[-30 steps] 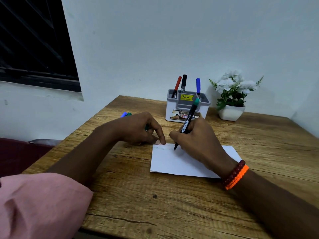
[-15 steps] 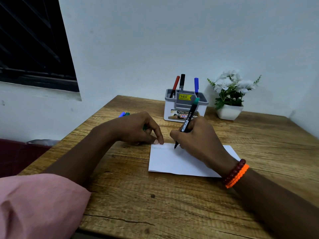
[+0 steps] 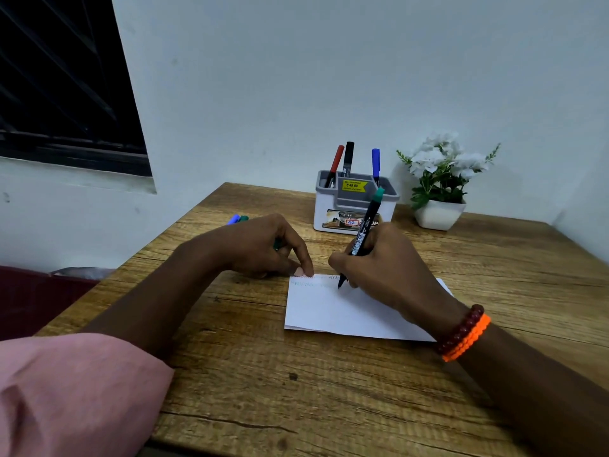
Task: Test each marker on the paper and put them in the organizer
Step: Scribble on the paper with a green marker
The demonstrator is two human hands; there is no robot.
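Wooden surface [image 3: 263, 390] fills the near view. On it lies white paper [image 3: 346, 311]. The right hand [image 3: 392, 272] pinches a green-capped marker [image 3: 364, 232] in its grip, tip on the paper's far edge. At nine o'clock from it, the left hand [image 3: 263, 249] presses the paper's corner with fingers curled around something green. Farther off at twelve o'clock stands the organizer [image 3: 354, 206], holding red, black and blue markers.
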